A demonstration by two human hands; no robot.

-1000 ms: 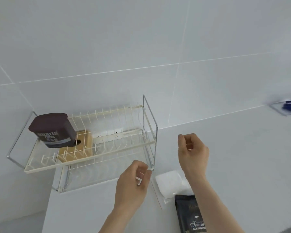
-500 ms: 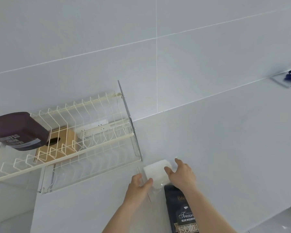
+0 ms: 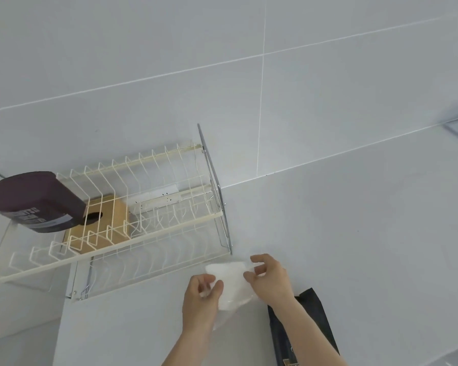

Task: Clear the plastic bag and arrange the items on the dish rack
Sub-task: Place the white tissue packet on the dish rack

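A clear plastic bag holding a white square pad lies on the counter between both hands: left hand pinches its near edge, right hand pinches its far corner. The cream wire dish rack carries a dark-brown tub and a tan box.

Counter is wide open from 12 to 4 o'clock of the hands; easy pass there. Dish rack blocks 9–11 o'clock, its metal end frame just beside the white packet. Rack's top tier: dark tub far left, brown box under it; right half of the wires is free. Black pouch lies at 5 o'clock, under the rt forearm.
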